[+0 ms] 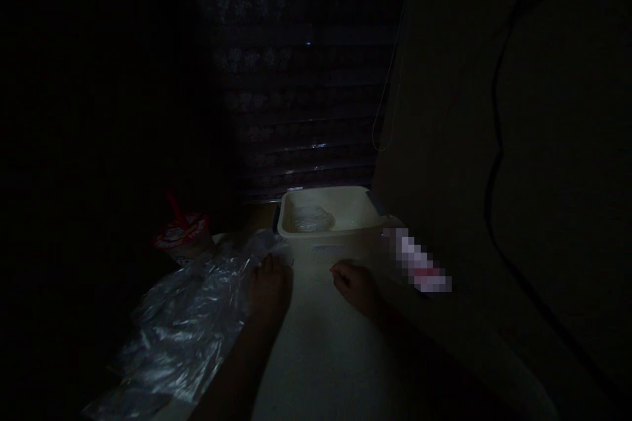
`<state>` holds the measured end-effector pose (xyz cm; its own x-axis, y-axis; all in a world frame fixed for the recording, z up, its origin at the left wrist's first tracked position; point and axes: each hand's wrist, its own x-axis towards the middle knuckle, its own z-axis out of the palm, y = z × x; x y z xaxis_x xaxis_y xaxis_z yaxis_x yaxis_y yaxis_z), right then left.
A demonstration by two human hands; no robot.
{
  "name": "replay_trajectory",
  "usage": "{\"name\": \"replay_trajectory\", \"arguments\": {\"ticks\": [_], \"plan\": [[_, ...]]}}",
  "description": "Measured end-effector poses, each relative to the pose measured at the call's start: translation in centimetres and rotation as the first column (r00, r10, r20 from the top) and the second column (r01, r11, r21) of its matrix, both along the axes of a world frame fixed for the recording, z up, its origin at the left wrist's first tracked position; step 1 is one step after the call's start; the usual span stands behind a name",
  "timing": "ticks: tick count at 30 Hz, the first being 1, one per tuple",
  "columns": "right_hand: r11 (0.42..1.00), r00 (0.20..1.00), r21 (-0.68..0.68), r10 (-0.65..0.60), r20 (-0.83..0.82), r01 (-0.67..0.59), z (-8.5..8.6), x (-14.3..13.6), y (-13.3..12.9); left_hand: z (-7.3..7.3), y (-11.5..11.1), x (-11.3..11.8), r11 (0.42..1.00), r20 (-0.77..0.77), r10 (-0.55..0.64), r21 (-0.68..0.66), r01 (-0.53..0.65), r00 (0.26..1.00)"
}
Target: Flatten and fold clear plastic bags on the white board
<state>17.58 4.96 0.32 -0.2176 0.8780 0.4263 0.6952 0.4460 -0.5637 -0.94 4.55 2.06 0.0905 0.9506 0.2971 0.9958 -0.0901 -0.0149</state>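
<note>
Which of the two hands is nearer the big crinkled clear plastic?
The left hand: it lies right at the edge of the clear plastic, whereas the right hand is apart from it, over the white surface.

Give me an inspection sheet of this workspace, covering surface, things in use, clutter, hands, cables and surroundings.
Surface: pale table, dimly lit.
Things in use: crumpled clear plastic at the left; cream container at the far end, with a see-through plastic item inside.
Clutter: red-lidded cup with a red stick, beyond the clear plastic; pixelated object at the right, unidentifiable.
Grip: left hand at the clear plastic's right edge; right hand loosely curled before the container; too dark to confirm a hold.
Cables: dark cable-like line at the right; thin looped cord near the blind.
Surroundings: blind ahead; far left too dark to read.
</note>
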Motion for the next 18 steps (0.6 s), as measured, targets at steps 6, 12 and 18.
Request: {"name": "replay_trajectory", "arguments": {"ticks": [6, 12, 18], "plan": [[1.000, 1.000, -0.018, 0.003, -0.031, -0.004, 0.3, 0.1, 0.0, 0.8, 0.0, 0.3, 0.999, -0.027, -0.002, -0.039, 0.001, 1.000], [0.999, 0.997, -0.033, 0.027, -0.070, -0.030, 0.4, 0.4, 0.1, 1.4, 0.4, 0.3, 0.997, -0.036, 0.000, -0.080, -0.003, 0.999], [0.998, 0.995, -0.031, 0.048, -0.084, -0.051, 0.4, 0.5, 0.2, 2.3, 0.1, 0.0, 0.998, 0.045, -0.001, -0.055, 0.004, 0.999]]}}
